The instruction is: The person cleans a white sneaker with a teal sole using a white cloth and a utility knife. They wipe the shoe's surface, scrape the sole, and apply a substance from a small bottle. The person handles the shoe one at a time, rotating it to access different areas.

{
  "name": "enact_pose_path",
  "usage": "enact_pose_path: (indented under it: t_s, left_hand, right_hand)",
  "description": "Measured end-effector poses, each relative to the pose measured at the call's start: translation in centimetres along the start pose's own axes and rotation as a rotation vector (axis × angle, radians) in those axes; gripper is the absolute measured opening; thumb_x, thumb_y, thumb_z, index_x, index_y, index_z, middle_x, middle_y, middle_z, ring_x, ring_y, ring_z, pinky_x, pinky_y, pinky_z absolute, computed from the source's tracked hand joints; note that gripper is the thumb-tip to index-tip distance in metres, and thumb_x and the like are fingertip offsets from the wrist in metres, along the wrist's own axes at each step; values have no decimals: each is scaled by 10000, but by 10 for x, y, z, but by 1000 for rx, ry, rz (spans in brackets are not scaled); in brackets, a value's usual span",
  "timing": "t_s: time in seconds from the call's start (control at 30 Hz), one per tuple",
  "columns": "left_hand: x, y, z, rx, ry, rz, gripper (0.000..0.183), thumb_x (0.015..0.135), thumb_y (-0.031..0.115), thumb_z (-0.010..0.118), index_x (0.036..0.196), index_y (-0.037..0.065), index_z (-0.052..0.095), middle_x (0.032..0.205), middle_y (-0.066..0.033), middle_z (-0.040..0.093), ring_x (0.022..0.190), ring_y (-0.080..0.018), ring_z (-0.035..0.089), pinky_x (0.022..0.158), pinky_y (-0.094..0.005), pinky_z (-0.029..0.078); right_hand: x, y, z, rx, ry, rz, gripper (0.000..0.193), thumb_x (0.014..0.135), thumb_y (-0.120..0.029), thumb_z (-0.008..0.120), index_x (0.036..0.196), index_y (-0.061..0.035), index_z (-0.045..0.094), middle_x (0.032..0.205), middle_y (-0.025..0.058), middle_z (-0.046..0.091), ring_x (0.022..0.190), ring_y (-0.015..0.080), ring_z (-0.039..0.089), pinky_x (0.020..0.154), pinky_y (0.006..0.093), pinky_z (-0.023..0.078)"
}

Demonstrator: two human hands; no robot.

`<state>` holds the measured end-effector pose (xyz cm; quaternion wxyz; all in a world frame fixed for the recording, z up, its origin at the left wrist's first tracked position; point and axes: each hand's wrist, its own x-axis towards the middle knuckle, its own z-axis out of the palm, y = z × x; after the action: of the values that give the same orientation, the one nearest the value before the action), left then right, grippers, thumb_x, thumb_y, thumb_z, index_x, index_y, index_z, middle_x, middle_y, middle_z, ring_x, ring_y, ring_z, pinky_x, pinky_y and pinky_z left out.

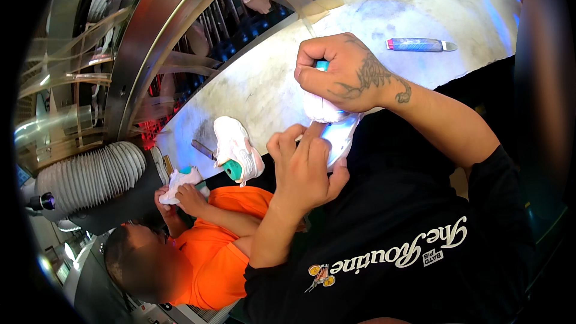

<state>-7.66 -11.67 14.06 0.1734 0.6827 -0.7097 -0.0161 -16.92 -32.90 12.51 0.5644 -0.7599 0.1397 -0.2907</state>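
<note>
My right hand [348, 75] is closed round a white shoe upper [324, 108], with a bit of teal showing between thumb and fingers. Just below it, my left hand [309, 165] grips a white sole piece [343, 135] that shines bluish, its thumb on the near side. One left finger reaches to the seam between upper and sole; upper and sole seem to touch there. Left of my hands, a second white shoe [231, 138] with a teal last [232, 170] in its opening lies on the worktable [270, 78].
A blue-and-pink handled blade tool [420, 44] lies at the far right, and a dark flat tool [203, 149] beside the second shoe. At lower left, a co-worker in orange [216, 243] holds a white shoe [182, 183]. A ribbed duct [93, 177] and a metal-framed machine [147, 36] stand left.
</note>
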Motion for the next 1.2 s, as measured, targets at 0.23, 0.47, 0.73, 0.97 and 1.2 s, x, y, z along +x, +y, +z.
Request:
enact_pose_path:
  t_s: [0.23, 0.47, 0.73, 0.97, 1.2]
  left_hand:
    - [4, 2, -10, 58, 15, -2, 308, 780, 280, 793, 953, 59, 666, 1308, -98, 773, 1093, -314, 592, 977, -503, 367]
    - [-1, 12, 0, 163, 82, 43, 255, 738, 243, 775, 810, 67, 606, 1388, -135, 756, 1089, -322, 580, 978, -501, 361]
    - [22, -1, -22, -60, -147, 14, 310, 714, 251, 788, 874, 43, 622, 1102, -152, 743, 1037, -356, 590, 955, -509, 369]
    - [26, -14, -33, -145, -149, 62, 398, 748, 352, 869, 919, 62, 657, 884, -123, 653, 915, -341, 547, 900, -470, 396]
    - [17, -14, -23, -235, -82, 45, 512, 708, 376, 942, 969, 59, 636, 939, -125, 639, 923, -338, 542, 866, -449, 405]
  right_hand:
    - [7, 2, -3, -53, 14, 38, 218, 957, -226, 717, 908, -14, 726, 798, 114, 731, 728, 241, 688, 717, 385, 550]
    - [7, 4, -3, -27, 22, 20, 226, 959, -233, 727, 907, -13, 725, 770, 120, 716, 703, 250, 676, 695, 389, 542]
    - [3, -1, -2, -26, -9, 42, 248, 933, -266, 729, 897, -21, 736, 776, 136, 723, 726, 285, 691, 727, 406, 551]
    - [2, -5, 1, -14, -46, 11, 218, 923, -228, 731, 894, -12, 733, 820, 133, 751, 732, 254, 699, 711, 389, 548]
    - [-2, -5, -1, 7, -60, 21, 207, 915, -217, 728, 893, -11, 736, 816, 128, 744, 738, 241, 692, 735, 372, 560]
